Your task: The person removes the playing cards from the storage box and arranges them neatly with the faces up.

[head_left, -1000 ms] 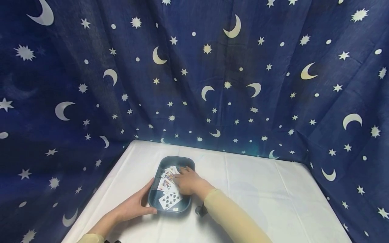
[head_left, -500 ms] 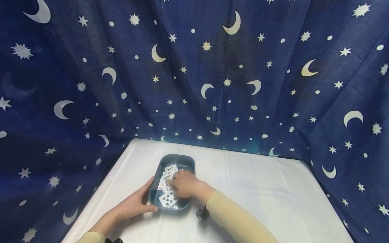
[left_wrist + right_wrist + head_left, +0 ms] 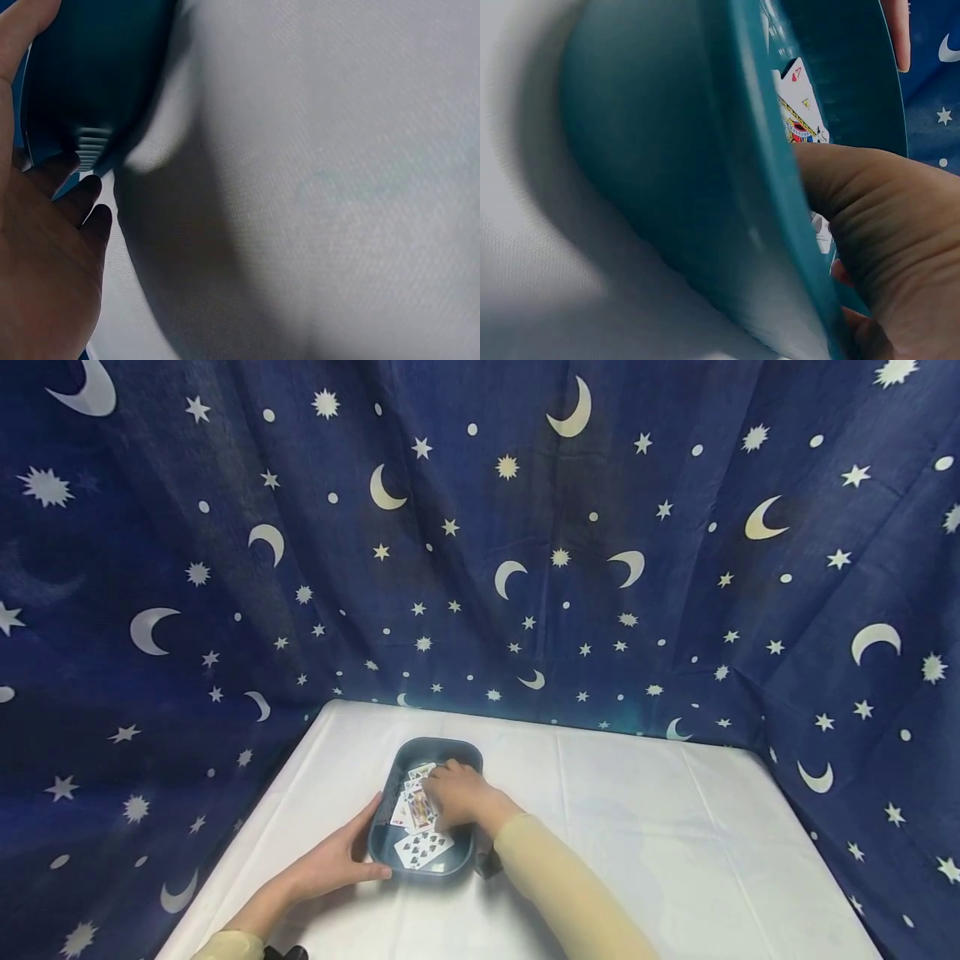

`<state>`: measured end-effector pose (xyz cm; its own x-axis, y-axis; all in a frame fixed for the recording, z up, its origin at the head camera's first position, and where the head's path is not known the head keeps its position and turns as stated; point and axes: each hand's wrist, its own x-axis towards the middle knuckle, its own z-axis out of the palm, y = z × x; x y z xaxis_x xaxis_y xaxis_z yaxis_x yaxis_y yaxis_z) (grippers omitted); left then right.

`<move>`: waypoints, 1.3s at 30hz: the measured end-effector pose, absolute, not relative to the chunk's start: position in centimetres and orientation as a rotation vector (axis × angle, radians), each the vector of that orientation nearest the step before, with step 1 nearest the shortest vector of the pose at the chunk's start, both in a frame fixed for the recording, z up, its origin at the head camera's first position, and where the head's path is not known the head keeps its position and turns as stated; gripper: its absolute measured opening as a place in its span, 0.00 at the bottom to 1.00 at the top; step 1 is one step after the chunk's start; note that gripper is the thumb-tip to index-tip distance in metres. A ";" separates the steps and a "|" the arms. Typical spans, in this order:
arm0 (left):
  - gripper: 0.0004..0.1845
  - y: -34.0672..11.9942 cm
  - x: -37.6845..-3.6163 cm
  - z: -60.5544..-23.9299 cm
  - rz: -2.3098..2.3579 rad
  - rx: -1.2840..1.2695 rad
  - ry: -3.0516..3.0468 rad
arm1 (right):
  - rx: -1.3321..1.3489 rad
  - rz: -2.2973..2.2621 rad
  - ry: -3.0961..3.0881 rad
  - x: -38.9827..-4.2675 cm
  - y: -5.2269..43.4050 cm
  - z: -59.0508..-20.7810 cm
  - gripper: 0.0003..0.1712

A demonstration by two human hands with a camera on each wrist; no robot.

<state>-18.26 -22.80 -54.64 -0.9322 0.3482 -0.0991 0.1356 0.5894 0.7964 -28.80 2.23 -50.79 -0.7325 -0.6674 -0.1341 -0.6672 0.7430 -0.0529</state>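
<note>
A teal plastic tray (image 3: 442, 746) stands on the white table and holds several playing cards (image 3: 422, 849), with a spade card nearest me. My left hand (image 3: 337, 860) grips the tray's near left corner, thumb on the front wall and fingers along the side. In the left wrist view the left hand (image 3: 45, 270) lies against the tray's (image 3: 90, 75) outer wall. My right hand (image 3: 457, 793) reaches into the tray with fingers curled over the far cards. In the right wrist view the right hand (image 3: 885, 225) crosses the tray's (image 3: 667, 150) rim above face cards (image 3: 799, 112).
The table (image 3: 637, 827) is covered with a white cloth. A dark blue curtain (image 3: 525, 527) printed with moons and stars closes it in at the back and on both sides. The tray stands left of centre.
My right hand has slid from the middle of the tray toward its far end, its fingers curling more over the cards. The left hand has kept its hold on the tray.
</note>
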 end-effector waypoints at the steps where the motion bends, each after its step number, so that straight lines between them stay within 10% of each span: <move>1: 0.65 -22.8 -18.3 -54.7 1.266 0.404 2.573 | -1.076 -0.011 2.788 -28.8 2.2 -50.7 0.49; 39: 0.69 -22.1 -18.3 -55.3 1.474 0.369 2.432 | -1.040 -0.126 2.767 -29.2 2.1 -51.0 0.48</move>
